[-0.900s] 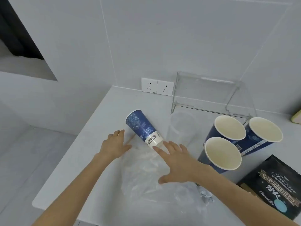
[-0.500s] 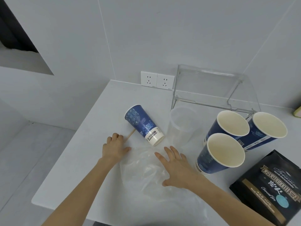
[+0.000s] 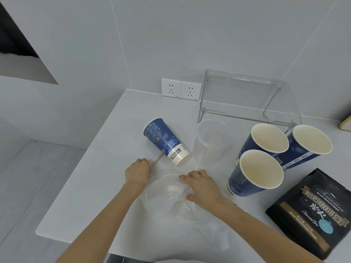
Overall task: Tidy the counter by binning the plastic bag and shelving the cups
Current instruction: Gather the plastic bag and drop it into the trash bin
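Observation:
A clear plastic bag (image 3: 171, 198) lies crumpled on the white counter (image 3: 91, 190) in front of me. My left hand (image 3: 137, 172) has its fingers curled at the bag's left edge. My right hand (image 3: 202, 184) presses on the bag's right side with bent fingers gathering the film. A blue paper cup (image 3: 165, 141) lies on its side just beyond my hands. Three blue paper cups (image 3: 261, 168) stand upright to the right. A clear plastic cup (image 3: 209, 141) stands between them and the tipped cup.
A clear acrylic shelf (image 3: 247, 103) stands at the back against the wall, next to two wall sockets (image 3: 181, 89). A black coffee bag (image 3: 315, 213) lies at the right front. A thin wooden stick (image 3: 157, 160) lies by my left hand. The counter's left edge drops to the floor.
Both hands have drawn back toward me and curled their fingers, bunching the plastic bag away from the tipped cup. The wooden stick under the bag's edge has come into sight.

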Motion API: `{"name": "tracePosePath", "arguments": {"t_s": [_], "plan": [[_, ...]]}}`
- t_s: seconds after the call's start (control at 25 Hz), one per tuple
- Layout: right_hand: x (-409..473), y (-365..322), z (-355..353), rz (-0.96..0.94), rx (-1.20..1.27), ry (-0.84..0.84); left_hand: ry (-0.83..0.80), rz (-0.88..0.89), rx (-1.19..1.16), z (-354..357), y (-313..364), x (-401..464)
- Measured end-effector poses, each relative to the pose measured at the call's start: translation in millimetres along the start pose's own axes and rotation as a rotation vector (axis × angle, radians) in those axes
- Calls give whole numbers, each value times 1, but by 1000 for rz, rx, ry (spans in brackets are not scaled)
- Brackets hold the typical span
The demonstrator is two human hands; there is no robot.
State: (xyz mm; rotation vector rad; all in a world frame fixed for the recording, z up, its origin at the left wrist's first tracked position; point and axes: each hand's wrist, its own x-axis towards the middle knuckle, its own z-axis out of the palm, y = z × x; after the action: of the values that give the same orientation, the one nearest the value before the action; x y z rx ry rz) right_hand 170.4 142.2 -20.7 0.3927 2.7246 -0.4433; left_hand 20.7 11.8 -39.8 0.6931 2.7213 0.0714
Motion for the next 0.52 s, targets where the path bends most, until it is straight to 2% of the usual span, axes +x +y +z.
{"name": "tracePosePath", "arguments": {"t_s": [0.12, 0.24, 0.36, 0.52], "plan": [[2, 0, 1, 3, 29, 18, -52, 14, 90, -3, 2, 0], [3, 1, 3, -5, 38, 34, -121, 11, 37, -9, -4, 1], [3, 1, 4, -19, 27, 56, -138, 13, -104, -15, -13, -3], [1, 0, 4, -27, 16, 83, -125, 67, -415, -18, -24, -16]]}}
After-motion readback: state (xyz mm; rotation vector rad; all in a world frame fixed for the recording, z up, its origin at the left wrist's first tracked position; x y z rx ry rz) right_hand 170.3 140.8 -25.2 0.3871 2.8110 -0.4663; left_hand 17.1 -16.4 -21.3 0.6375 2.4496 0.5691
